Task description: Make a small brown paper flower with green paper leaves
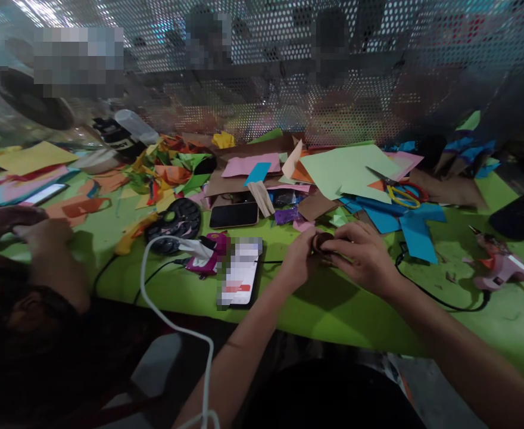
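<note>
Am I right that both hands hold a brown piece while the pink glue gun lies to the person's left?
Not quite: the head view shows the glue gun on the person's right; left hand and right hand do hold the brown piece.

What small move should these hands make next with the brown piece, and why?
Probably pinch the curled brown piece with the left hand alone and reach the right hand to the pink glue gun: both hands grip the piece, and the gun lies untouched on the right.
</note>
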### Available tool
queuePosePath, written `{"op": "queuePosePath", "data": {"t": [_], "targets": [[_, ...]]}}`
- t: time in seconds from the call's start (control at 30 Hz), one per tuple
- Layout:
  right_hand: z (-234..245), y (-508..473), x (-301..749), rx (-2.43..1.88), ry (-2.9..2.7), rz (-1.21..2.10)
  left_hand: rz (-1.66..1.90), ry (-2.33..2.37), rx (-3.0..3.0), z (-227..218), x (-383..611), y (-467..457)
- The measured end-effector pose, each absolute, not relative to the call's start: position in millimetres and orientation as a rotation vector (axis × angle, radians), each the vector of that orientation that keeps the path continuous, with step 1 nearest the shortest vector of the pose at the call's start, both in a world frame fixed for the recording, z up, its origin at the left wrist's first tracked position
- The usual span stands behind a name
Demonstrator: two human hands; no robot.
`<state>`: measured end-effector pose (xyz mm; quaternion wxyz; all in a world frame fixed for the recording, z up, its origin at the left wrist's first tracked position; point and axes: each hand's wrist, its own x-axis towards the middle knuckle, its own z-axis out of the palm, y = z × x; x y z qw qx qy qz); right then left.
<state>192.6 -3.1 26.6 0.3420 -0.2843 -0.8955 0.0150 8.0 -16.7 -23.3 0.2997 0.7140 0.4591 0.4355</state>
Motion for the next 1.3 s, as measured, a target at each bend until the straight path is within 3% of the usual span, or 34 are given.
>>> {"op": "queuePosePath", "data": {"t": [0.2, 0.33, 0.47, 0.63, 0.83, 0.93, 1.3], "targets": [[30.0, -4.1, 191.0, -0.709, -2.439, 0.051, 1.185, 1.304, 1.965, -20.1, 5.4, -14.5], [46.7, -0.3, 204.8, -0.753, -2.289, 0.302, 1.234, 1.339, 2.015, -21.5, 5.7, -11.5], [54.9, -2.2, 259.9, -1.107, -1.746, 0.298, 1.28, 1.403, 2.044, -23.2, 5.0, -8.9], [30.5, -31.8, 361.2, -1.586, -1.332, 0.106, 1.334, 1.351, 2.182, -25.3, 4.6, -1.8], [11.4, -54.4, 402.8, -2.377, -1.268, 0.01, 1.301, 1.345, 2.275, -25.4, 9.4, -1.8], [8.7, -43.9, 394.0, -2.567, -1.225, 0.056, 1.29, 1.371, 2.274, -26.9, 8.6, -1.7], [3.9, -43.5, 392.8, -2.215, -0.958, 0.16, 1.241, 1.4, 2.248, -29.5, 11.5, -4.6]]}}
